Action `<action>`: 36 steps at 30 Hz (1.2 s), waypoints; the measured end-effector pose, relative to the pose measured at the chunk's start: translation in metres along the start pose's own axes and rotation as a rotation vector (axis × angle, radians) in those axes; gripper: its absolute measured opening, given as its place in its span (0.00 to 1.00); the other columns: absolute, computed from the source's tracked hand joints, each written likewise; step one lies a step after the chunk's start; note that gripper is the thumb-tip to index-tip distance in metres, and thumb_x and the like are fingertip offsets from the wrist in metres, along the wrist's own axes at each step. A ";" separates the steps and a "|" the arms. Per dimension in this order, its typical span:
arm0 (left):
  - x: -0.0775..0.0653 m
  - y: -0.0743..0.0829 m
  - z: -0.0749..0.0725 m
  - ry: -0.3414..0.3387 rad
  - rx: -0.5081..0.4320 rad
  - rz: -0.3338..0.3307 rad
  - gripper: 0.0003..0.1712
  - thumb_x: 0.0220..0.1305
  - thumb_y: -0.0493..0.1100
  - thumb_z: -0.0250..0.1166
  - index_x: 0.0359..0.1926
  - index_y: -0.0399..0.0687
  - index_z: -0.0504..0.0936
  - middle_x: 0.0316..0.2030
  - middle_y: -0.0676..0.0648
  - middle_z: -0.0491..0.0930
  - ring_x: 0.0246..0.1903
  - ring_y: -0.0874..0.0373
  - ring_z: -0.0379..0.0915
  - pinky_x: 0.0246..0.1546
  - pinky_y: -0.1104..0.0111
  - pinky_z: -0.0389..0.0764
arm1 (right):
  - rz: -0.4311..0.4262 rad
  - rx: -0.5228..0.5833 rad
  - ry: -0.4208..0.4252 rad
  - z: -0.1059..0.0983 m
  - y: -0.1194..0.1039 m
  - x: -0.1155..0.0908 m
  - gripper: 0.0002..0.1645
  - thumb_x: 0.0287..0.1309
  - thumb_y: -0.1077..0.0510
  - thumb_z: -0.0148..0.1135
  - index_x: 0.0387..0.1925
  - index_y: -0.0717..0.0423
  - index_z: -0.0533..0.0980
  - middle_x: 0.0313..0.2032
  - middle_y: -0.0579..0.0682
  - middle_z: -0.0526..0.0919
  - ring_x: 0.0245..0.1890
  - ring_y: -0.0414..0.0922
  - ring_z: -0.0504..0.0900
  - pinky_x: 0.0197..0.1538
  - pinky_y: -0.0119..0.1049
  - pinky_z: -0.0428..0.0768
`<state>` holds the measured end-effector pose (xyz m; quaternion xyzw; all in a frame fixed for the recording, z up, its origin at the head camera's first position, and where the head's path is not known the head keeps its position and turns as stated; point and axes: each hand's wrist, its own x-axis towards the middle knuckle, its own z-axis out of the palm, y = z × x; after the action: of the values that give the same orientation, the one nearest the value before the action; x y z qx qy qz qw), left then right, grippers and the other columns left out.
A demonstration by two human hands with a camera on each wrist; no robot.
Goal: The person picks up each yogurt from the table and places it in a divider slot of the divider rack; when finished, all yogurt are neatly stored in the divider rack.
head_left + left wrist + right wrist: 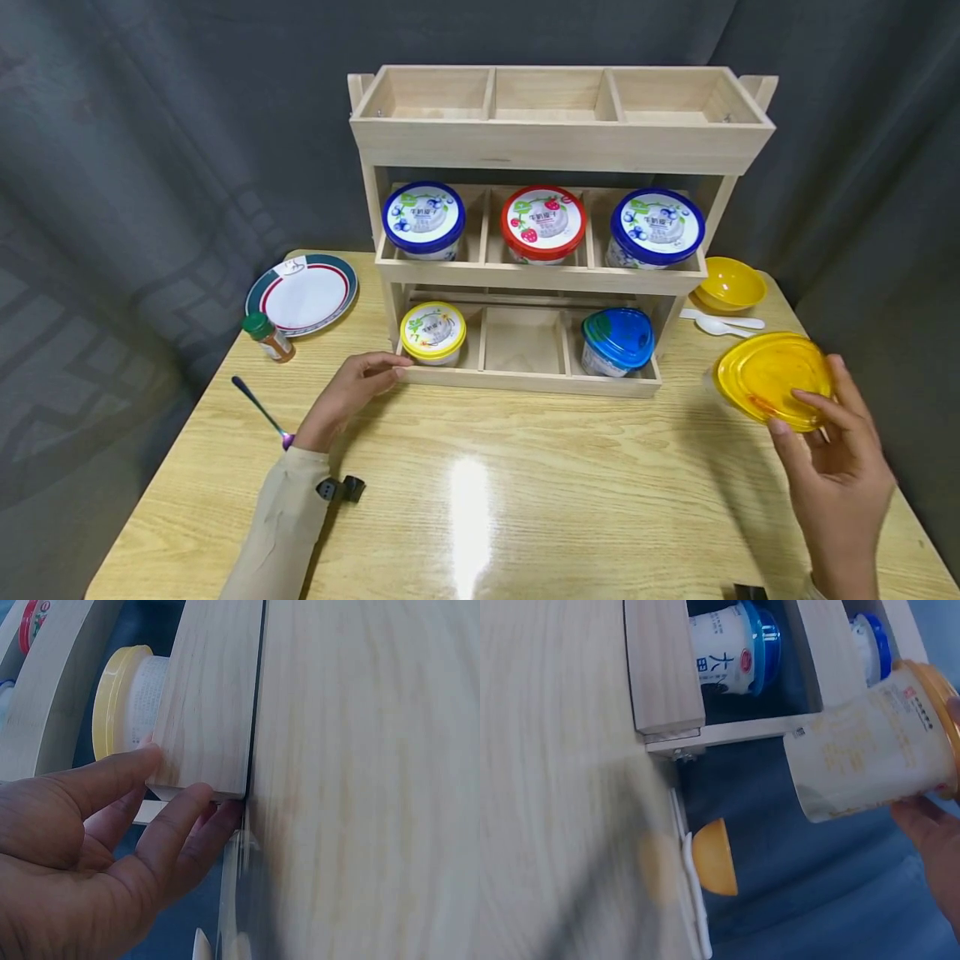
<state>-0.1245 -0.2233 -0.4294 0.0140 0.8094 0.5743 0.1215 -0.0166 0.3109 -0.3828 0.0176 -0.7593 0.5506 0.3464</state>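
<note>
My right hand (843, 467) holds a tub with a yellow lid (776, 379) in the air right of the rack, thumb and fingers at the lid's rim. Its pale side wall (870, 742) shows in the right wrist view. My left hand (356, 392) grips the lower left front corner of the three-tier wooden rack (562, 146), thumb along the board's edge. Just behind it in the bottom tier sits a yellow-lidded tub (433, 332). A blue-lidded tub (618, 340) stands in the bottom right compartment; the bottom middle one is bare.
The middle tier carries two blue-lidded tubs (423, 218) (657, 227) and a red-lidded tub (543, 223). On the left are a plate (307, 296), a green-capped spice jar (268, 337) and a spoon (258, 406). A yellow bowl (731, 285) and white plastic cutlery (720, 325) lie right.
</note>
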 end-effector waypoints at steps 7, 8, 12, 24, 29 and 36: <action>0.001 -0.003 -0.002 -0.003 0.003 0.003 0.17 0.82 0.36 0.61 0.62 0.30 0.84 0.66 0.31 0.80 0.60 0.47 0.76 0.58 0.68 0.77 | -0.059 0.234 -0.139 0.015 -0.014 -0.003 0.23 0.62 0.81 0.67 0.57 0.90 0.73 0.79 0.66 0.65 0.81 0.54 0.64 0.67 0.27 0.75; 0.001 -0.003 -0.002 -0.005 0.005 0.003 0.17 0.82 0.36 0.61 0.62 0.30 0.84 0.66 0.31 0.80 0.61 0.47 0.76 0.59 0.67 0.78 | -0.065 0.194 -0.156 0.017 -0.016 -0.004 0.23 0.64 0.79 0.68 0.57 0.90 0.73 0.79 0.66 0.65 0.81 0.53 0.64 0.66 0.27 0.75; 0.000 -0.004 -0.002 -0.018 0.002 0.006 0.17 0.82 0.36 0.61 0.63 0.30 0.84 0.66 0.31 0.79 0.62 0.45 0.76 0.61 0.64 0.78 | -0.115 0.222 -0.199 0.029 -0.019 -0.006 0.25 0.64 0.75 0.72 0.56 0.90 0.73 0.79 0.68 0.66 0.79 0.54 0.66 0.66 0.30 0.75; -0.001 -0.004 -0.003 -0.018 -0.010 0.033 0.17 0.83 0.36 0.61 0.63 0.29 0.83 0.66 0.31 0.79 0.61 0.47 0.75 0.59 0.67 0.77 | -0.239 0.260 -0.320 0.065 -0.026 -0.004 0.37 0.67 0.54 0.76 0.50 0.89 0.74 0.78 0.69 0.67 0.78 0.53 0.68 0.67 0.32 0.76; -0.001 -0.005 -0.003 -0.022 -0.015 0.032 0.17 0.83 0.36 0.60 0.63 0.29 0.83 0.67 0.31 0.79 0.64 0.44 0.75 0.63 0.62 0.77 | -0.277 0.331 -0.360 0.078 -0.029 0.002 0.35 0.66 0.54 0.76 0.50 0.88 0.75 0.77 0.70 0.66 0.79 0.54 0.67 0.68 0.34 0.76; -0.001 -0.003 -0.002 -0.010 -0.018 0.045 0.17 0.82 0.36 0.62 0.62 0.29 0.84 0.64 0.32 0.81 0.58 0.50 0.77 0.58 0.67 0.77 | -0.350 0.353 -0.402 0.097 -0.030 0.006 0.34 0.67 0.53 0.76 0.49 0.86 0.76 0.78 0.68 0.67 0.79 0.53 0.68 0.69 0.34 0.76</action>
<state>-0.1236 -0.2265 -0.4314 0.0340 0.8030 0.5842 0.1126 -0.0577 0.2190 -0.3701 0.3161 -0.6908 0.5914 0.2705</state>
